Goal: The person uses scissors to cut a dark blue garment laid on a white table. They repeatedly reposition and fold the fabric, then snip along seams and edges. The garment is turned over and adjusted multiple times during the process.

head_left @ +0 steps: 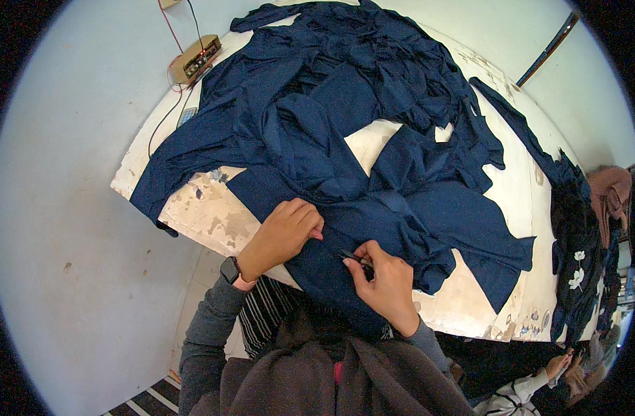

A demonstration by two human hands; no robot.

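Note:
Navy blue cloth (324, 281) hangs over the near edge of the table, in front of my body. My left hand (289, 225) rests on it with curled fingers, pinching a bit of the cloth between thumb and fingertips. Just to the right, my right hand (385, 281) is closed around small dark thread snips (359, 262). Their pointed tip lies close over the cloth and aims toward my left hand. Most of the snips' body is hidden by my thumb and fingers.
A heap of navy garments (400, 76) covers much of the worn white table (220, 215). A small box with wires (196, 59) stands at the back left against the wall (74, 208). Dark clothes (574, 263) lie on the right. Another person's hand (559, 364) shows at lower right.

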